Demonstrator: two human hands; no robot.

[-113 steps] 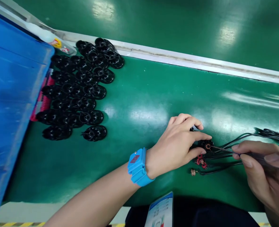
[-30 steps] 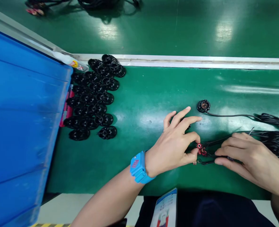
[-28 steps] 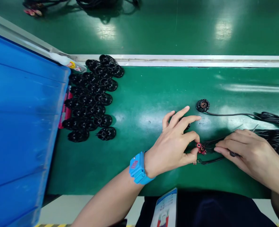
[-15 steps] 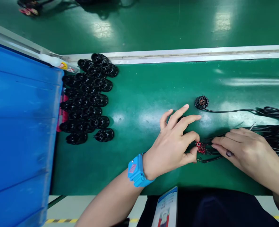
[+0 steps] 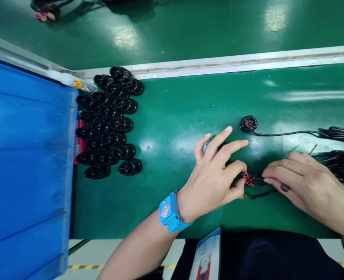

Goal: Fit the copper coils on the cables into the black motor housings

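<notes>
My left hand (image 5: 215,177), with a blue wrist strap (image 5: 169,212), pinches a small red wound coil (image 5: 247,178) between thumb and ring finger; its other fingers are stretched out. Just right of the coil, my right hand (image 5: 300,181) grips the black wires (image 5: 337,167) with closed fingers. A thin metal tool tip (image 5: 313,149) sticks out behind this hand. One black round housing with a copper coil inside (image 5: 248,123) lies apart on the green mat, its wire trailing right.
Several empty black round housings (image 5: 110,120) lie in a heap at the left, beside a big blue bin (image 5: 26,163). A small glue bottle (image 5: 69,80) lies at the bin's corner. A metal rail (image 5: 247,62) bounds the mat's far side. A printed card (image 5: 206,256) sits at my lap.
Since 3.8 s ago the assembled housing was set down on the mat farther away. In the last second both hands stayed on the red coil and wires, shifting only slightly.
</notes>
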